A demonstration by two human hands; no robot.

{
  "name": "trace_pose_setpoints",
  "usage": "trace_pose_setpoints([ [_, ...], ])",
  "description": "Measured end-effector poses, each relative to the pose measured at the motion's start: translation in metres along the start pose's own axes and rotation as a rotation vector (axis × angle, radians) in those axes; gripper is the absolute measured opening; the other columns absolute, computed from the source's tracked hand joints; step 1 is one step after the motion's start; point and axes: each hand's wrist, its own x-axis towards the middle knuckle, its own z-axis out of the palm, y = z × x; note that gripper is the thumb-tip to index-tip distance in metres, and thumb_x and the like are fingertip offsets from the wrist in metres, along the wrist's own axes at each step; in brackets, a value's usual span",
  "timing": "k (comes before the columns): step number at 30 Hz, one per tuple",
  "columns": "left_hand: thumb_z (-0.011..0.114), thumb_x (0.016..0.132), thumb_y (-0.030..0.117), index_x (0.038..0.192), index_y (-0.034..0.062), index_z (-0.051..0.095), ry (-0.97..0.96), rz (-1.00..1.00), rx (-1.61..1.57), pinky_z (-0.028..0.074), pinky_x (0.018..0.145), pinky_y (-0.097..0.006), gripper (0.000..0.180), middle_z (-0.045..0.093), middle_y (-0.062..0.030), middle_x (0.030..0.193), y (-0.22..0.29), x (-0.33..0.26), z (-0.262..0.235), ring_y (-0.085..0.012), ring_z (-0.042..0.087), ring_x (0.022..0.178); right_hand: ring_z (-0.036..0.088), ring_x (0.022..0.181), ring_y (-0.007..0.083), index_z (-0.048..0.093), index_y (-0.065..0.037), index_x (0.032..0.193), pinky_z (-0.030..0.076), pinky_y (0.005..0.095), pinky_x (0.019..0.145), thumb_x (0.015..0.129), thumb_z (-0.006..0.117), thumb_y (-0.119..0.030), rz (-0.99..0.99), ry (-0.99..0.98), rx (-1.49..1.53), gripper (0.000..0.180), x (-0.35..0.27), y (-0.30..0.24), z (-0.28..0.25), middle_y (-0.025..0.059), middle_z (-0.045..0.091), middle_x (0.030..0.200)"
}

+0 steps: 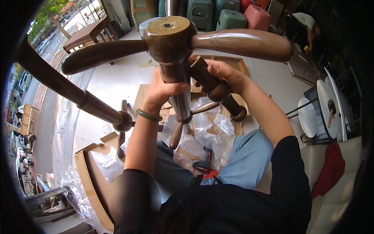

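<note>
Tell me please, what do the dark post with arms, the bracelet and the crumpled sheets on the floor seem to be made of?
The post, gripped by the left hand and right hand, looks like dark stained wood with a glossy varnish: grain and highlights show. The bracelet seems green stone or glass, smooth and shiny. The sheets look like clear plastic bubble wrap.

Wooden post (171, 58): dark brown, glossy, smooth. Turned pegs (216, 87): same polished wood. Bubble wrap (206, 132): clear, shiny plastic. Cardboard box (87, 175): matt. Floor (113, 82): glossy pale tile.
</note>
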Motion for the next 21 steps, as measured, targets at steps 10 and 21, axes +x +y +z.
trace_pose_setpoints([
  [10,0.077,0.062,0.027,0.125,-0.0077,0.051,0.155,-0.077,0.148,0.049,0.094,-0.038,0.076,0.067,-0.0173,0.105,0.0,0.004,-0.035,-0.0269,0.064,0.104,0.067,0.085,0.0235,0.045,0.004,0.133,0.057,0.0372,0.078,0.062,0.085,-0.022,0.333,0.0,0.114,0.085,-0.073,0.058,0.014,0.0146,0.064,0.104],
  [21,0.075,0.056,0.021,0.103,-0.0016,0.062,0.037,-0.079,0.112,0.051,0.077,-0.03,0.054,0.066,-0.0087,0.09,0.014,-0.005,-0.012,-0.0173,0.063,0.084,0.057,0.106,0.0157,0.05,-0.005,0.128,0.044,0.0301,0.097,0.067,0.071,0.0,-0.462,0.854,-1.322,0.064,-0.12,-0.131,0.061,0.0049,0.061,0.112],
])
